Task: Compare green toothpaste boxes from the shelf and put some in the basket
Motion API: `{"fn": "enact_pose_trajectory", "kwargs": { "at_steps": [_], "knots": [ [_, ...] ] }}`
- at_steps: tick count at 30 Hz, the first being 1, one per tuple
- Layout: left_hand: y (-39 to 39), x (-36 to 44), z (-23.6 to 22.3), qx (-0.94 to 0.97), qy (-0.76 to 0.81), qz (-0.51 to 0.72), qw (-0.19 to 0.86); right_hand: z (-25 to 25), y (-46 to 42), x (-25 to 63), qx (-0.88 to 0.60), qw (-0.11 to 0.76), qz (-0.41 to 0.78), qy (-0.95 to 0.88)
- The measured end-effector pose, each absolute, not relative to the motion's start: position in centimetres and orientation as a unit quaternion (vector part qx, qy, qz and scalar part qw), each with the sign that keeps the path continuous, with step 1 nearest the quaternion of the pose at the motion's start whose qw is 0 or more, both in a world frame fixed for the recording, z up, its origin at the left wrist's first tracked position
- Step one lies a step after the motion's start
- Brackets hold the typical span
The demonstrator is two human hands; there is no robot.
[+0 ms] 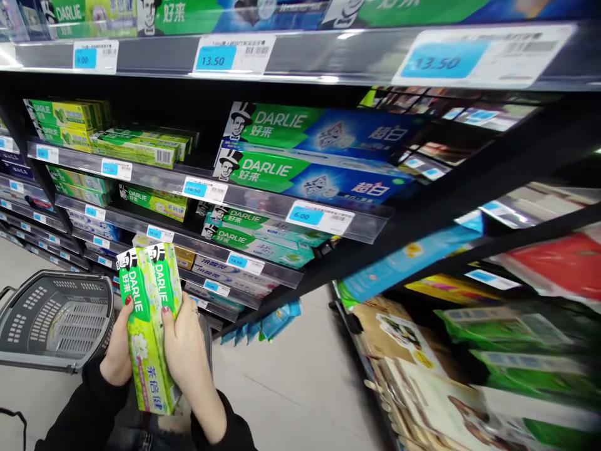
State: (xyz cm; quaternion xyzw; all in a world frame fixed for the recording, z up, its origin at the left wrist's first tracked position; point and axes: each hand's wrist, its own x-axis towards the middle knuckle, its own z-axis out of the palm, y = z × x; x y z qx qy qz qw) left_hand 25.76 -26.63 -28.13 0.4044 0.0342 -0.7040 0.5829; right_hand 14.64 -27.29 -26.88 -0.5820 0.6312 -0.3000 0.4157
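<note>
Two green and yellow toothpaste boxes (pixel 149 351) stand side by side between my hands, low in front of me, printed fronts facing up. My left hand (pixel 118 347) closes on the left edge, its thumb along the side. On the right edge, my right hand (pixel 185 341) grips the boxes with its thumb on the front; its other fingers are mostly hidden behind. Black sleeves cover both forearms. Beyond the boxes, similar toothpaste boxes (pixel 153 202) lie on a shelf.
A grey shopping basket (pixel 101 326) sits at the left, close to my left hand. Shelves with a price-tagged edge (pixel 263 210) and large green and blue toothpaste boxes (pixel 300 172) rise ahead. Bagged goods (pixel 530 369) fill a rack at the right, above the pale floor (pixel 291 376).
</note>
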Motion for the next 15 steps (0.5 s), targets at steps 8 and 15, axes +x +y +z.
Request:
{"fn": "enact_pose_trajectory", "kwargs": {
  "at_steps": [8, 15],
  "knots": [
    [-25.6, 28.5, -30.5, 0.452, 0.012, -0.706, 0.546, -29.0, -27.2, 16.6, -0.668, 0.494, -0.136, 0.54],
    [-23.3, 30.7, -33.9, 0.403, 0.082, -0.727, 0.549, -29.8, -25.2, 20.1, -0.677, 0.41, -0.065, 0.607]
  ]
}}
